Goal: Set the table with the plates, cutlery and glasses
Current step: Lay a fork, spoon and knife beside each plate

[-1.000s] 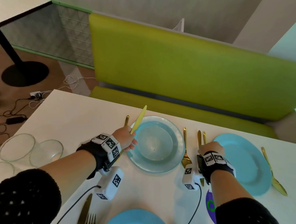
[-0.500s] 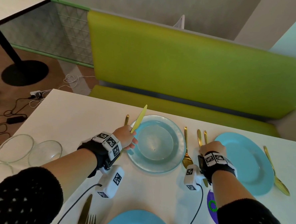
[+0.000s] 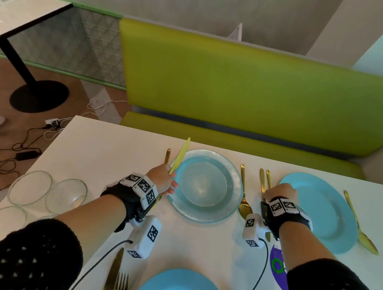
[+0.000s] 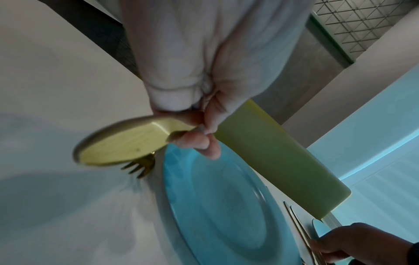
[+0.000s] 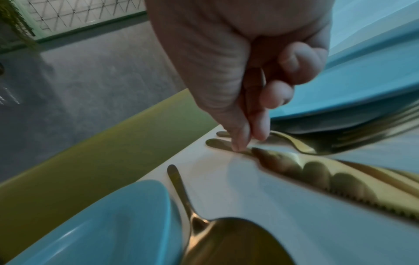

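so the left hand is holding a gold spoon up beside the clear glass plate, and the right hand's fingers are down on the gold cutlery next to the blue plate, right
Not quite: the left hand holds a gold knife, not a spoon; the left wrist view shows its flat blade. It is beside the clear glass plate, and the right hand fingers do touch the gold cutlery handles by the blue plate.

Gold knife point(image 3: 179, 155) raised, blade angled over the rim of the clear glass plate point(image 3: 206, 186); gold fork point(image 3: 167, 155) flat beside it; glasses point(image 3: 48, 191) grouped far left.
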A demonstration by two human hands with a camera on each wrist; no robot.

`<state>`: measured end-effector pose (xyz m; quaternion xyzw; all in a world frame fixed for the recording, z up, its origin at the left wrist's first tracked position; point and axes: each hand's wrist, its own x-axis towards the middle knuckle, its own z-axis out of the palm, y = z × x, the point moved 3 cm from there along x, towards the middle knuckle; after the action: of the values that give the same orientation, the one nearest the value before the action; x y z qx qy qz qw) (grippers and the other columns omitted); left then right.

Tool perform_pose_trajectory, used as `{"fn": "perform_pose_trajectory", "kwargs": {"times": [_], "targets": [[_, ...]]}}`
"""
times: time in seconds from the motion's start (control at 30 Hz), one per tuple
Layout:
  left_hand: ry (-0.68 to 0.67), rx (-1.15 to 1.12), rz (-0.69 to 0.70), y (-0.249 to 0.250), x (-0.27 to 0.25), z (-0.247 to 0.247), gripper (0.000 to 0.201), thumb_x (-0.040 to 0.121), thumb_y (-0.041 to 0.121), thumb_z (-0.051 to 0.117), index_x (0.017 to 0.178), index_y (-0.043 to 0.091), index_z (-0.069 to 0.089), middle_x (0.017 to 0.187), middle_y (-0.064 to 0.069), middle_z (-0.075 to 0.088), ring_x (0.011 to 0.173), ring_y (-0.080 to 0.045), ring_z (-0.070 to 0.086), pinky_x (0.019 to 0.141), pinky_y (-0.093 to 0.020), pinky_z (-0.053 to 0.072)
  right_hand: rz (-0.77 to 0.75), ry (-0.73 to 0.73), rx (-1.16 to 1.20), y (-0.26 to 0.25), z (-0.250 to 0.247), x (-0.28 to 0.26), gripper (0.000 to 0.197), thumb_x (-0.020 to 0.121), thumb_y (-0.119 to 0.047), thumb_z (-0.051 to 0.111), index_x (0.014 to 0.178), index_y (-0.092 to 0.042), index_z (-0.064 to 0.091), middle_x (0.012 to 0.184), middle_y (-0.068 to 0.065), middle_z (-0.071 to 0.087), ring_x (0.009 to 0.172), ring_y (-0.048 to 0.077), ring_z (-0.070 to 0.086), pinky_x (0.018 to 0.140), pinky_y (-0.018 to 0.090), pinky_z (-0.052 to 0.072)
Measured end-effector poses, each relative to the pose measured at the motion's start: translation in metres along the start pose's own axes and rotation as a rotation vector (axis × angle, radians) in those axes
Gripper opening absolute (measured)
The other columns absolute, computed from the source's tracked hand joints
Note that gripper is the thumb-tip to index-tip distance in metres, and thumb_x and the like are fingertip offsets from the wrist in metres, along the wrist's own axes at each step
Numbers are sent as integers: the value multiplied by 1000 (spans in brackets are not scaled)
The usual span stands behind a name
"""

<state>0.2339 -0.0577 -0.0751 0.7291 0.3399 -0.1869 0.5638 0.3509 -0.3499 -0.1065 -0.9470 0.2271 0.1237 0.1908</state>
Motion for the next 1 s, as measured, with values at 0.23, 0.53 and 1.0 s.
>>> {"fn": "perform_pose_trajectory", "kwargs": {"times": [0.23, 0.53, 1.0], "targets": [[-4, 24, 20, -12, -9, -2, 8, 97, 4, 38, 97, 7, 45, 65, -6, 50, 29, -6, 48, 30, -12, 34, -165, -45, -150, -32, -25, -31, 41, 84, -39, 64, 98, -1, 69, 97, 15, 69, 94, 29, 64, 66, 26, 46], [-117, 277, 144, -32, -53, -19, 24, 86, 4, 53, 109, 10, 56, 66, -3, 65, 47, -13, 56, 39, -15, 40, -676, -150, -24, -72, 4, -200, 27, 85, -26, 65, 111, -20, 69, 114, 1, 66, 107, 19, 60, 94, 28, 46], [-205, 829, 419, -101, -144, -136, 88, 72, 8, 74, 143, 16, 22, 80, -6, 70, 64, -18, 61, 71, -29, 55, -811, -209, -329, -117, 75, -409, 26, 91, -16, 50, 105, -26, 70, 106, 2, 68, 101, 23, 62, 84, 34, 51]]}}
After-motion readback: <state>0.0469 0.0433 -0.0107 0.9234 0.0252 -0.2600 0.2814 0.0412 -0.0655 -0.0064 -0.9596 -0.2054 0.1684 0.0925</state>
